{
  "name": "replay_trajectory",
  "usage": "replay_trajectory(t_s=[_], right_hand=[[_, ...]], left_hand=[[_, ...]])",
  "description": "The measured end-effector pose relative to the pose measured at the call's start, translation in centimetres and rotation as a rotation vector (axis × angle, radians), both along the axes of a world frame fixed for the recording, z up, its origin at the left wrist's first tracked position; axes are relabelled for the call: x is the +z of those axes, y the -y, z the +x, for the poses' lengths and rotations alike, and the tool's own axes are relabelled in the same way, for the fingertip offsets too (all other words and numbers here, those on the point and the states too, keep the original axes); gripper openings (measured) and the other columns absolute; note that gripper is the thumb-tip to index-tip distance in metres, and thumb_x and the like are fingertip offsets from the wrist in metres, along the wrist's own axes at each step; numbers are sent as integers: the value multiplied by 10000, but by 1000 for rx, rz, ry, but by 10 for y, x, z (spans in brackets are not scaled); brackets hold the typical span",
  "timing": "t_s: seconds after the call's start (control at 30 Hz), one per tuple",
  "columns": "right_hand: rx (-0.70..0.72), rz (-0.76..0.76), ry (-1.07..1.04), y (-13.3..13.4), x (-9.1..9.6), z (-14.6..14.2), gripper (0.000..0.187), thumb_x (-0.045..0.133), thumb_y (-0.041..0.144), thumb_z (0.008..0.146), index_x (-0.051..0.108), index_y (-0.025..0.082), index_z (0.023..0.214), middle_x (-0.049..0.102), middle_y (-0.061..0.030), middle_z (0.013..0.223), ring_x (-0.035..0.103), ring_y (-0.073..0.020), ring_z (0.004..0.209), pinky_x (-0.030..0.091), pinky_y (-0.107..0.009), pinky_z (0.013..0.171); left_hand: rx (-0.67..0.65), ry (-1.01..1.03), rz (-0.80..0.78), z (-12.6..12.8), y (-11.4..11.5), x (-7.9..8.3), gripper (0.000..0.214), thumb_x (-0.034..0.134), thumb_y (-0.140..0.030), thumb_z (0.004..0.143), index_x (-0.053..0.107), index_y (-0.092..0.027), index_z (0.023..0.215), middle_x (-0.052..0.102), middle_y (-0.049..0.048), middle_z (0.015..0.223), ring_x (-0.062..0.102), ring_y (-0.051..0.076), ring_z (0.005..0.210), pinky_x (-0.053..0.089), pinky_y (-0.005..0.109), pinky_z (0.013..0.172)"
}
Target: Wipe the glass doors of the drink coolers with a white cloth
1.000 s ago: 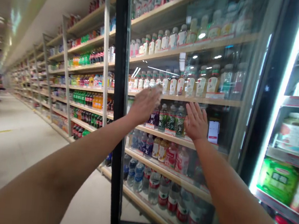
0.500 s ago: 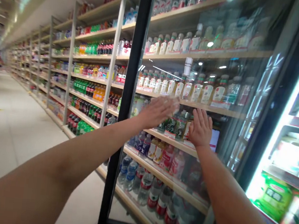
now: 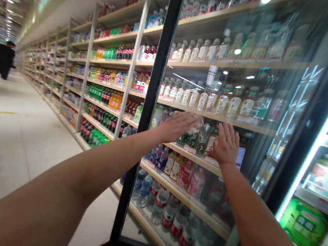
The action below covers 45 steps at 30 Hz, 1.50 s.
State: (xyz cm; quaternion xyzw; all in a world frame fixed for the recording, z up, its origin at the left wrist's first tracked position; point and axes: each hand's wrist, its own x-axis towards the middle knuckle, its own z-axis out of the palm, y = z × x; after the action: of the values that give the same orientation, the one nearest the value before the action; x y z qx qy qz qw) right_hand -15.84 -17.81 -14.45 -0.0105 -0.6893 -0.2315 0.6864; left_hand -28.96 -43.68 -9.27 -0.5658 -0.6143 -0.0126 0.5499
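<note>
**Both hands up at a big glass cooler door**

So the glass door (image 3: 208, 117) fills the middle to right of the frame: smooth, shiny pane with light streaks on it, chunky dark frame (image 3: 146, 117) around it. Left hand (image 3: 178, 127) is mid-frame, fingers stretched flat, with a pale crumpled wad (image 3: 198, 125) at the fingertips. Too blurry to tell if it's actually gripped. Right hand (image 3: 227, 144) is just right of it, palm toward the pane, fingers straight, looks pressed flat.

Rounded plastic bottles (image 3: 160, 204) show through the glass on wooden shelves, and the hands block some. Lit green pack (image 3: 303, 225) lower right, person in dark clothes (image 3: 4, 60) upper left.

Door's long axis runs upright, top leaning right.
</note>
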Motion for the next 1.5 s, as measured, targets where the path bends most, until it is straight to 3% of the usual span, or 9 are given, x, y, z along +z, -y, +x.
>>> replay_trajectory(t_s=[0.23,0.33,0.47,0.7,0.97,1.13,1.23,1.4,1.5], right_hand=[[-3,-14,18,1,0,1,581,415,270,981,382,204,1557,476,-107,1534,410,-249,1465,285,-478,1220],[11,-39,37,1,1,1,579,408,275,983,381,209,1558,465,-109,1543,395,-253,1474,277,-490,1222],[22,-59,48,-1,1,0,574,404,277,985,387,207,1554,463,-111,1546,379,-257,1482,269,-498,1221],[-3,-97,86,0,2,3,565,383,288,979,423,187,1534,446,-104,1560,360,-261,1492,260,-509,1226],[-23,-129,140,-1,4,6,588,349,291,982,359,198,1563,387,-93,1600,293,-257,1522,227,-525,1244],[-19,-129,162,-3,4,6,600,330,280,987,316,185,1579,362,-103,1611,261,-272,1533,204,-549,1247],[12,-134,190,-4,4,7,604,306,287,998,277,187,1594,331,-95,1626,219,-279,1547,173,-561,1253],[33,-142,206,-5,3,7,608,290,300,1006,247,207,1605,310,-79,1637,193,-279,1554,163,-564,1256],[17,-148,211,-5,4,7,607,303,302,999,274,196,1596,321,-86,1632,209,-279,1550,171,-560,1257]], left_hand=[[45,89,322,-4,8,48,561,328,-154,1011,281,-46,1560,276,153,1647,160,281,1554,161,438,1288],[41,129,363,-4,0,29,566,367,-206,1019,291,-65,1562,294,158,1638,174,297,1550,164,462,1286],[-46,-17,-92,-1,1,-11,605,343,-141,1007,226,-211,1597,343,53,1632,194,180,1549,171,414,1287],[20,151,206,-1,2,40,569,311,-192,1027,225,-153,1588,245,76,1668,117,257,1564,103,488,1294],[-51,86,-282,11,-3,-9,503,283,-195,1051,292,-196,1553,303,-15,1650,144,146,1554,135,414,1306],[69,151,157,5,6,50,551,265,-309,1070,247,-128,1591,225,23,1676,92,240,1564,83,426,1300],[124,204,326,7,-1,49,601,309,-332,1070,209,-55,1594,181,88,1683,59,299,1560,69,447,1290],[62,168,-187,17,-8,8,570,377,-365,1051,249,-228,1590,212,-40,1677,91,217,1564,68,501,1296],[25,125,-194,15,-1,26,528,300,-347,1075,237,-244,1589,211,-72,1674,78,181,1567,15,501,1299]])
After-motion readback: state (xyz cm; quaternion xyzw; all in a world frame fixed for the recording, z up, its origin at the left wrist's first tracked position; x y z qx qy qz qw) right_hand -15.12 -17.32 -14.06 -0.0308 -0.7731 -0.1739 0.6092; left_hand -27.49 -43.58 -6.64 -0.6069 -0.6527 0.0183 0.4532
